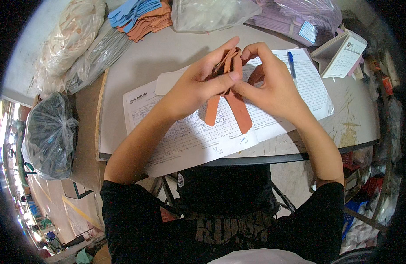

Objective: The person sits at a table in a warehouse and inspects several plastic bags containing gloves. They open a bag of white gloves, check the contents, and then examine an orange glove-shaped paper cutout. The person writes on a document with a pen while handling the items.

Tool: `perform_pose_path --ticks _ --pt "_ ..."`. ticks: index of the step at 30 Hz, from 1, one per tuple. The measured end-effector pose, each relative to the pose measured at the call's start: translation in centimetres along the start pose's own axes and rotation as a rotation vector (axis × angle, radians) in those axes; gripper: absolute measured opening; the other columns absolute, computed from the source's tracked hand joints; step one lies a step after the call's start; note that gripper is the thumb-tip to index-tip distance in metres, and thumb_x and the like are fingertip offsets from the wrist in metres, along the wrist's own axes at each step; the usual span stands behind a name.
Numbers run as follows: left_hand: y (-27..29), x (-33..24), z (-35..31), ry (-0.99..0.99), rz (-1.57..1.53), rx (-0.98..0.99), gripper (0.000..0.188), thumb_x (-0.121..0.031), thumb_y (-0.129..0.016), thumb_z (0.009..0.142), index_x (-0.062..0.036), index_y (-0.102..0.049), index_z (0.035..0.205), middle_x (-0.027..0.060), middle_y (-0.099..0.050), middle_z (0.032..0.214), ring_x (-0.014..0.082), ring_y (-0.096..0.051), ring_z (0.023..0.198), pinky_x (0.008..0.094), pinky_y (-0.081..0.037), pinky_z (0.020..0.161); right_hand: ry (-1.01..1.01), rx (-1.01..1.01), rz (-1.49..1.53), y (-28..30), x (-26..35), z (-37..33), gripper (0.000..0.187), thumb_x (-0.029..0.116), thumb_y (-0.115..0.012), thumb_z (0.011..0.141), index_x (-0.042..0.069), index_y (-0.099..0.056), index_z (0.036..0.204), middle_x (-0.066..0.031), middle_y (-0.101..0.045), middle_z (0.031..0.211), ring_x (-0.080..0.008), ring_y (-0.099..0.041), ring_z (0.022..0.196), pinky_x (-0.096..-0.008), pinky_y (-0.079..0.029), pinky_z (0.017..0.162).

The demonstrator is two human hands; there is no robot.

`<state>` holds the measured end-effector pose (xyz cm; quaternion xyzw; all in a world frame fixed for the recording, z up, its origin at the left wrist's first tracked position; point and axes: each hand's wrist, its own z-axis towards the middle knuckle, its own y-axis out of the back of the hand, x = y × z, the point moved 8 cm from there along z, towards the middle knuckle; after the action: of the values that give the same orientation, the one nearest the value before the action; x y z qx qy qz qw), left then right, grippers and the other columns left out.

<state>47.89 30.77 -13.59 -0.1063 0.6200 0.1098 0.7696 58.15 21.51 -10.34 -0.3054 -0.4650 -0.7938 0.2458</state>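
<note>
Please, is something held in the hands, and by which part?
Orange strips, held by the upper part in the left hand, with the right hand against them.

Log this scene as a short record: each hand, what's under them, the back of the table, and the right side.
Left hand: holds orange-brown strips
Right hand: fingers at the strips' right side
Underneath: printed paper sheets with grids
Back of table: blue pieces, orange-brown pieces, clear plastic bag, plastic-wrapped purple bundle
Right side: blue pen on the sheets; desk calendar beyond
</note>
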Motion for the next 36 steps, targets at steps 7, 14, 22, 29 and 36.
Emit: perform_pose_path --ticks 7,14,22,29,36 --pt "0.8 0.3 0.2 -0.051 -0.061 -0.056 0.070 -0.018 -0.065 0.102 0.0017 -0.029 0.159 0.0120 -0.061 0.129 0.0189 -0.061 0.118 0.0311 -0.049 0.101 -0.019 -0.050 0.287 -0.2 -0.9 0.3 0.022 0.017 -0.065 0.100 0.001 -0.055 0.111 -0.0080 -0.065 0.092 -0.0136 -0.067 0.069 -0.0285 -0.054 0.061" --pt "2.2 1.3 0.4 0.168 -0.111 -0.160 0.055 -0.020 -0.062 0.103 0.0034 -0.040 0.148 0.0161 -0.062 0.130 0.0231 -0.068 0.112 0.0371 -0.059 0.093 -0.069 -0.154 0.454 2.1 -2.7 0.8 0.016 0.015 -0.054 0.107 0.000 -0.056 0.100 -0.0062 -0.064 0.077 -0.0105 -0.062 0.066 -0.0271 -0.053 0.060" --pt "2.7 1.9 0.1 0.234 -0.154 -0.244 0.047 -0.036 -0.055 0.106 0.0049 -0.056 0.129 0.0180 -0.071 0.112 0.0274 -0.074 0.099 0.0398 -0.062 0.083 -0.084 -0.324 0.400 3.9 -4.0 1.1 0.018 0.017 -0.052 0.108 0.000 -0.056 0.103 -0.0041 -0.064 0.077 -0.0095 -0.061 0.070 -0.0270 -0.052 0.064" --pt "3.4 1.8 0.3 0.246 0.004 -0.263 0.050 -0.038 -0.053 0.107 0.0096 -0.062 0.119 0.0229 -0.073 0.105 0.0280 -0.076 0.090 0.0346 -0.062 0.080 -0.104 -0.381 0.415 5.0 -4.4 1.1 0.018 0.017 -0.052 0.109 -0.001 -0.056 0.106 -0.0075 -0.065 0.086 -0.0129 -0.064 0.069 -0.0286 -0.055 0.061" --pt "4.2 0.8 0.1 0.199 0.156 -0.378 0.040 -0.025 -0.053 0.107 0.0120 -0.068 0.103 0.0218 -0.074 0.092 0.0256 -0.076 0.086 0.0320 -0.063 0.077 -0.182 -0.558 0.529 6.9 -5.1 0.9 0.023 0.022 -0.047 0.110 0.001 -0.054 0.116 -0.0108 -0.067 0.087 -0.0207 -0.070 0.070 -0.0354 -0.060 0.071"
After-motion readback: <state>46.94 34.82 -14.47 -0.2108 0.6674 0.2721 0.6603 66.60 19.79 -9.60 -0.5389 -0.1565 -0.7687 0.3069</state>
